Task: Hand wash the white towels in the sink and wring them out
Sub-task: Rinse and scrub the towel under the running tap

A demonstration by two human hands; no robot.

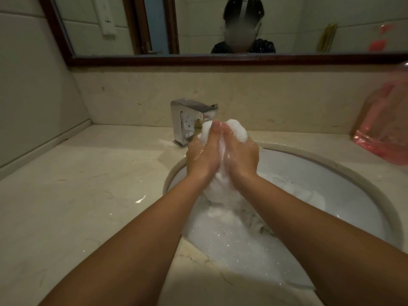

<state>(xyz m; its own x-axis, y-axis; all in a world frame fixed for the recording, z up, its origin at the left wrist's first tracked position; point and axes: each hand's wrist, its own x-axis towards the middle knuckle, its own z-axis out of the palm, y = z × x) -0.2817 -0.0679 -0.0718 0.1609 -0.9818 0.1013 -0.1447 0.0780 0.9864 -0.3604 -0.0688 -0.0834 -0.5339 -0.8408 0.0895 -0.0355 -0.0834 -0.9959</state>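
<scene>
A soapy white towel (237, 129) is bunched up between both my hands above the round white sink (344, 182), just in front of the tap. My left hand (203, 155) grips its left side and my right hand (241, 154) grips its right side, thumbs close together. The towel's lower end (220, 195) hangs down into foamy water (231, 237). More white cloth (306, 193) lies in the basin to the right, and a greyish fold (258, 226) shows by my right forearm.
A chrome tap (187, 120) stands at the sink's back left. The beige marble counter (77, 195) stretches left. A pink plastic bag (384, 127) sits at the right edge. A framed mirror (220, 58) hangs above the backsplash.
</scene>
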